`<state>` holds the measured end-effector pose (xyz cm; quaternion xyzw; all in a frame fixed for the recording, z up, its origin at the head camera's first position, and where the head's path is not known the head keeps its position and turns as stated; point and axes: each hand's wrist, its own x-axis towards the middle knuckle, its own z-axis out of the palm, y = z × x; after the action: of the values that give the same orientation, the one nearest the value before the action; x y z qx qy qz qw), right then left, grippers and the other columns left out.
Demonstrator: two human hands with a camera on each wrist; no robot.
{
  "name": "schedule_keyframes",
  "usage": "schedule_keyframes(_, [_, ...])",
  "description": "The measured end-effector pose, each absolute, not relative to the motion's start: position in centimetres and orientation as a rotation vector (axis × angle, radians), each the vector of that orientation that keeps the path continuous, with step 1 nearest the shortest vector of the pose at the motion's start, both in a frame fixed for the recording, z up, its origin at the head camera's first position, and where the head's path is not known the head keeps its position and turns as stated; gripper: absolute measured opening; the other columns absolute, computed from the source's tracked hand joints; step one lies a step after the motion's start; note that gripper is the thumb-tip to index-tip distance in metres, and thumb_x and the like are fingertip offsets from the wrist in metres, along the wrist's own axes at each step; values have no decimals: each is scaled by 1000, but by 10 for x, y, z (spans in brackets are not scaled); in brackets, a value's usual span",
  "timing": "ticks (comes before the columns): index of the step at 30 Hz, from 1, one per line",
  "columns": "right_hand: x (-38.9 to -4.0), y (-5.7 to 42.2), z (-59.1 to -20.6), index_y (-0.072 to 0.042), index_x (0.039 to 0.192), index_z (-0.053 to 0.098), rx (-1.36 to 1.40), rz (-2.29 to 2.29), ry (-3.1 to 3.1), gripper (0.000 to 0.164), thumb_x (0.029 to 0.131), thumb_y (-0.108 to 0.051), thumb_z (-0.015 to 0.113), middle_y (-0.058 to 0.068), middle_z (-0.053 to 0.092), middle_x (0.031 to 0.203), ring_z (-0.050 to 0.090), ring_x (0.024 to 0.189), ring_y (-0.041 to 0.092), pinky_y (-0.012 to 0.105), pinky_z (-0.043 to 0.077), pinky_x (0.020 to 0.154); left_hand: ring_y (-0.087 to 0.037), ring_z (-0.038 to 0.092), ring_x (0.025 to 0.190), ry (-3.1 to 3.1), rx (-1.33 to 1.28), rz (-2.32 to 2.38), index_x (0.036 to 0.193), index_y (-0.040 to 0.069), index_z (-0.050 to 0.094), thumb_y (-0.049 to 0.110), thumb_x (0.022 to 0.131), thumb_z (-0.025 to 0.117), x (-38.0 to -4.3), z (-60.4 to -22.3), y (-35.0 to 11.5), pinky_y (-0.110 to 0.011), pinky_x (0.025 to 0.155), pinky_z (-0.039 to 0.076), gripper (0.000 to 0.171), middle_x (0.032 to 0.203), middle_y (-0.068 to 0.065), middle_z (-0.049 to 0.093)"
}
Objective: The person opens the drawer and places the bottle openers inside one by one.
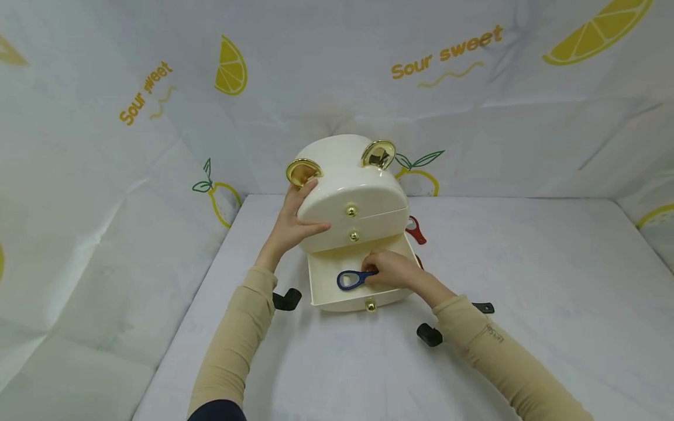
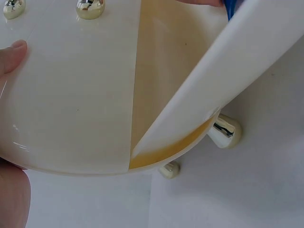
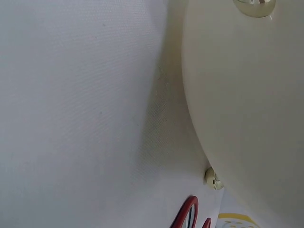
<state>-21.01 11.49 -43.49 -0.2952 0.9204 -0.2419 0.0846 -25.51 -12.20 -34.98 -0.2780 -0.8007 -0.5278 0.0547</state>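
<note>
A white rounded drawer box (image 1: 344,169) with gold ears and gold knobs stands at the back of the table. Its lowest drawer (image 1: 329,275) is pulled out. My left hand (image 1: 295,219) grips the box's left side, the thumb on the front face and the fingers up beside an ear. Inside the drawer, my right hand (image 1: 392,269) pinches the handle of a blue bottle opener (image 1: 350,280), whose ring end points left. In the left wrist view the thumb (image 2: 12,58) presses the front; only a sliver of the blue opener (image 2: 231,7) shows. The right wrist view leaves the right hand out.
Right of the box lies a red bottle opener (image 1: 416,230); another red piece (image 1: 419,262) is mostly hidden behind the drawer. A black handle end (image 1: 483,307) shows beyond the right sleeve. Lemon-printed white cloth (image 1: 337,70) hangs behind the table.
</note>
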Motion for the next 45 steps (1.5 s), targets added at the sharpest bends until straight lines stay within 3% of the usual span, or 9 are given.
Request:
schedule_keyframes(14, [-207,119,-430,-6,98,69,-880,-809,2745,20,81,-16,70,4,64,90,58,84,14,30,48,77,-30,32,127,-2418,-850,-1613,142,3,34,-4,67,79,-254,-350,-121,-45,96,37,87,151,-17,16])
schedule_keyframes(25, [-194,137,-413,-3,107,67,-836,-959,2735,27,87,-21,64,7,67,105,60,102,23,41,48,90,-31,33,125,-2423,-835,-1621,142,4,34,-4,68,79,-253,-349,-121,-47,96,38,87,150,-17,18])
schedule_keyframes(33, [-181,165,-407,-11,104,69,-841,-1071,2843,19,88,-21,64,0,66,103,58,99,19,37,49,82,-30,33,125,-2441,-828,-1620,143,5,34,-3,69,78,-254,-350,-121,-46,95,39,87,151,-15,17])
schedule_keyframes(38, [-174,186,-410,-10,101,70,-865,-1120,3000,16,86,-16,66,2,64,102,57,93,17,35,50,75,-30,34,125,-2429,-846,-1627,143,5,34,-3,69,79,-254,-349,-120,-47,95,38,87,150,-16,18])
schedule_keyframes(42, [-169,203,-415,-10,104,68,-824,-1123,3103,20,84,-12,68,1,63,103,59,98,18,39,51,78,-31,32,127,-2437,-835,-1627,143,5,33,-3,68,79,-254,-350,-120,-47,97,37,88,151,-16,17])
schedule_keyframes(45, [-165,216,-419,-12,108,66,-805,-1113,3139,25,84,-10,68,1,63,104,59,94,16,35,51,75,-31,31,128,-2457,-811,-1621,144,6,33,-3,69,79,-253,-350,-121,-48,98,36,88,152,-15,16])
